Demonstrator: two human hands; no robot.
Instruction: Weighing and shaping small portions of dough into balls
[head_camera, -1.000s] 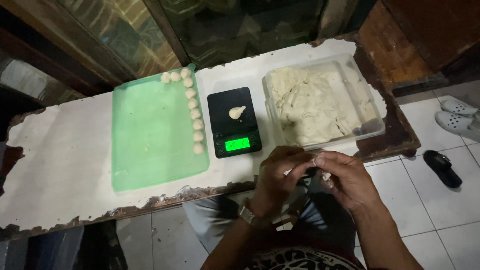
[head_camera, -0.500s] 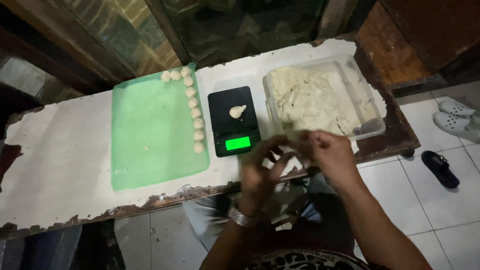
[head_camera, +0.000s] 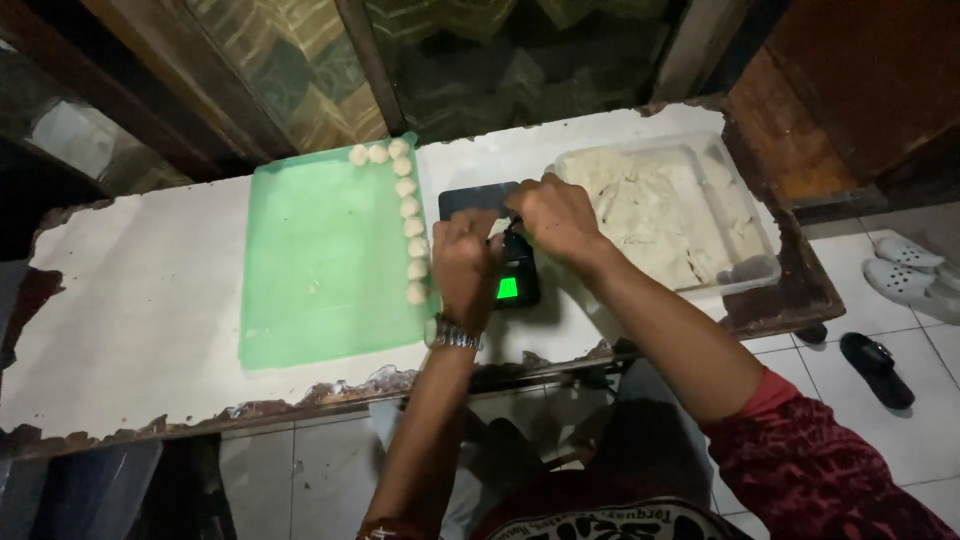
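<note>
Both my hands are over a small black scale (head_camera: 478, 199) with a lit green display (head_camera: 508, 288). My left hand (head_camera: 463, 265) has its fingers curled and covers the scale's left side; I cannot see what is in it. My right hand (head_camera: 556, 216) reaches down with its fingertips pinched on a pale dough piece (head_camera: 497, 229) on the scale plate, which is mostly hidden. A wristwatch (head_camera: 452, 334) is on my left wrist. Left of the scale lies a green tray (head_camera: 315, 270) with several small dough balls (head_camera: 411, 208) lined along its right and top edges.
A clear plastic tub (head_camera: 745, 275) full of pale dough stands right of the scale. The counter (head_camera: 130, 300) is white with chipped, worn edges. Sandals (head_camera: 875, 368) and white shoes (head_camera: 915, 275) lie on the tiled floor at the right.
My hands were together near my body, below the counter edge. They have moved up and forward onto the scale and now cover the dough piece on it.
</note>
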